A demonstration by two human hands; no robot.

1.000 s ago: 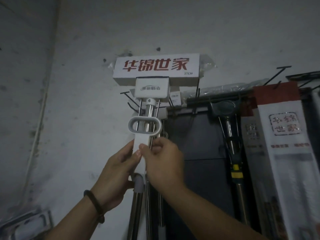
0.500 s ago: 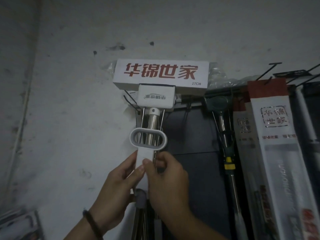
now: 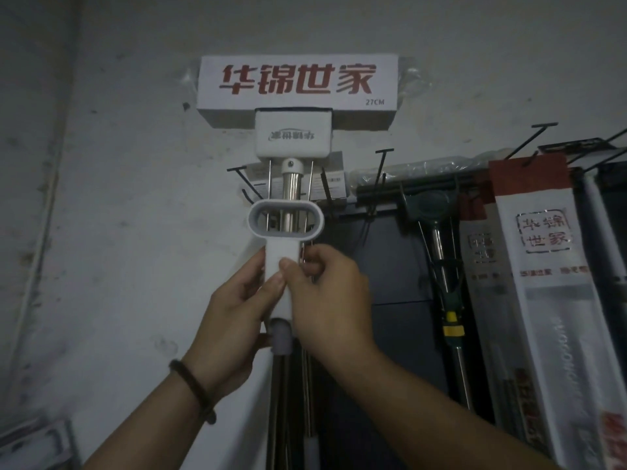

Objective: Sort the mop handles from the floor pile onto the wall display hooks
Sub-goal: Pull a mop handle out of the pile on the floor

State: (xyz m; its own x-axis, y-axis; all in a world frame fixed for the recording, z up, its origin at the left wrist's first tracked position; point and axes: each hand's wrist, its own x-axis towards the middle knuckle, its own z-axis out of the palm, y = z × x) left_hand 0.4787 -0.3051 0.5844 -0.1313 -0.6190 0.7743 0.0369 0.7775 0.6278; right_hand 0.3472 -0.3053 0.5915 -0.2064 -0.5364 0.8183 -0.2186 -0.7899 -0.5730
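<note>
A mop handle (image 3: 275, 256) with a white plastic grip and an oval loop at its top stands upright in front of me; its steel shaft runs down out of view. My left hand (image 3: 234, 320) wraps the white grip from the left. My right hand (image 3: 325, 296) clasps it from the right, thumb across the front. Behind the loop hangs a mop with a white boxed head (image 3: 298, 86) printed in red characters, on black wire wall hooks (image 3: 380, 171). The loop sits below those hooks, in front of the hung mop's steel shaft.
To the right hang a green-headed mop (image 3: 437, 212) with a yellow collar and several long white packaged items (image 3: 543, 300) on more black hooks (image 3: 539, 134). A dark panel (image 3: 390, 266) backs them. Bare grey wall fills the left; packaging lies at the bottom left corner (image 3: 30, 446).
My view has shifted, so the boxed mop head sits higher and more central. Both hands keep the same hold on the white grip, which stays just under the hung mop's head.
</note>
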